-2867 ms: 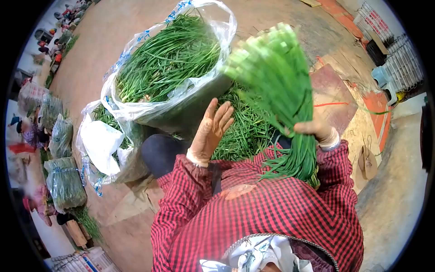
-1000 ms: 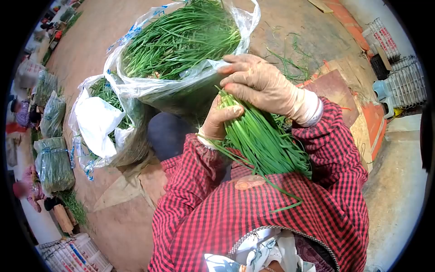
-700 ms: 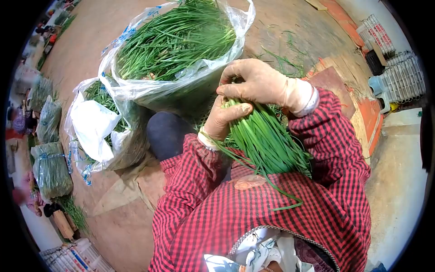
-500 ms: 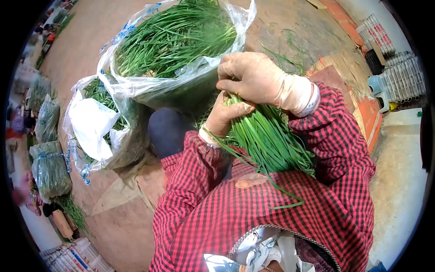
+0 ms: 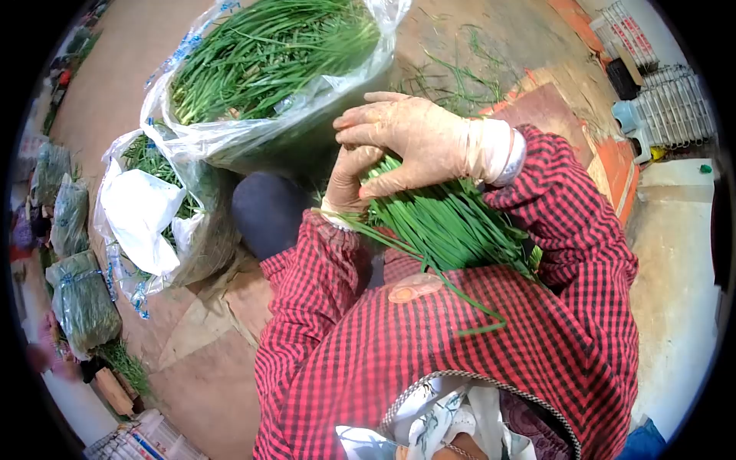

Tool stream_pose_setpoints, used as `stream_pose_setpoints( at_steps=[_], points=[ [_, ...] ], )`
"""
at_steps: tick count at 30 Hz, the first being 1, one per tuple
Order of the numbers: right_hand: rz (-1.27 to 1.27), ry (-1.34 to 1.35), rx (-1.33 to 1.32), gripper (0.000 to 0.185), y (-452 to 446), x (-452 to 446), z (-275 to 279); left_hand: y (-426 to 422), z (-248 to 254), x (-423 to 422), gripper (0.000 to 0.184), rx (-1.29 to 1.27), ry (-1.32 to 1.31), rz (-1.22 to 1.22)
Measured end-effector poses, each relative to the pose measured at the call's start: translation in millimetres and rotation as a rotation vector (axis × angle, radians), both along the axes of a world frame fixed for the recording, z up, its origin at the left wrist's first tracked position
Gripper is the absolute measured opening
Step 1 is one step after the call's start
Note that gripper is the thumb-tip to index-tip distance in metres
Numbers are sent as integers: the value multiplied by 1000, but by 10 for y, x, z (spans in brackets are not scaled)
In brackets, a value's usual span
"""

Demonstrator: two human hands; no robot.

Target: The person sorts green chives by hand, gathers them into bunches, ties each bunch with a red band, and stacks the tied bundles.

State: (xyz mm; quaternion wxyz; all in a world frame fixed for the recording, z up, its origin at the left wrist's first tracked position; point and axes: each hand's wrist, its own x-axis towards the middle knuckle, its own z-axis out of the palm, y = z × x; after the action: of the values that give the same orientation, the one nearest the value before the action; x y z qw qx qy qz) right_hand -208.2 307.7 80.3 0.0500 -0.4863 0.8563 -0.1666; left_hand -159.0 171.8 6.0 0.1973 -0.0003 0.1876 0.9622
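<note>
A bundle of long green leafy stalks (image 5: 452,226) lies against the front of the checked smock, its pale ends up between my hands. My gloved left hand (image 5: 351,176) is wrapped round the bundle near those ends, partly hidden by the other hand. Over the top of the bundle lies my gloved right hand (image 5: 418,142), fingers stretched out above my left hand and thumb pointing left. One loose stalk (image 5: 468,303) hangs down across the smock. Beyond my hands stands a large clear bag (image 5: 268,142) filled with green stalks (image 5: 268,61).
Left of my knee (image 5: 268,215) is a smaller clear bag (image 5: 207,245) with white plastic (image 5: 142,218) on it. Wrapped bundles (image 5: 83,303) line the far left, near a blurred person (image 5: 57,345). Scattered stalks (image 5: 468,77) lie on the floor; white racks (image 5: 675,107) stand right.
The bundle was raised in my right hand, pale ends up, with my left hand open. Now it is lowered into my left hand. My right hand's fingers have straightened out over it.
</note>
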Motion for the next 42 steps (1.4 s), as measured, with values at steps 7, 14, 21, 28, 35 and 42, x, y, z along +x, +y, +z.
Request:
stream_pose_setpoints(
  at_steps=[7,14,21,28,35,42],
  points=[
    [-119,225,-83,82,-39,-37,-297,-12,-109,-127,80,-120,182,-45],
    [-212,-392,-346,104,206,25,-376,-72,-291,-225,40,-167,19,-23],
    [-293,-867,-201,94,695,243,-379,-522,-98,-530,30,-181,-33,260],
    [-675,-513,132,60,1133,189,-451,-1197,240,-679,24,-310,20,557],
    [-331,224,-404,38,831,190,-40,-1210,389,-572,29,-322,148,637],
    [-25,355,-300,23,-256,742,-269,-831,501,-419,35,-165,362,492]
  ],
)
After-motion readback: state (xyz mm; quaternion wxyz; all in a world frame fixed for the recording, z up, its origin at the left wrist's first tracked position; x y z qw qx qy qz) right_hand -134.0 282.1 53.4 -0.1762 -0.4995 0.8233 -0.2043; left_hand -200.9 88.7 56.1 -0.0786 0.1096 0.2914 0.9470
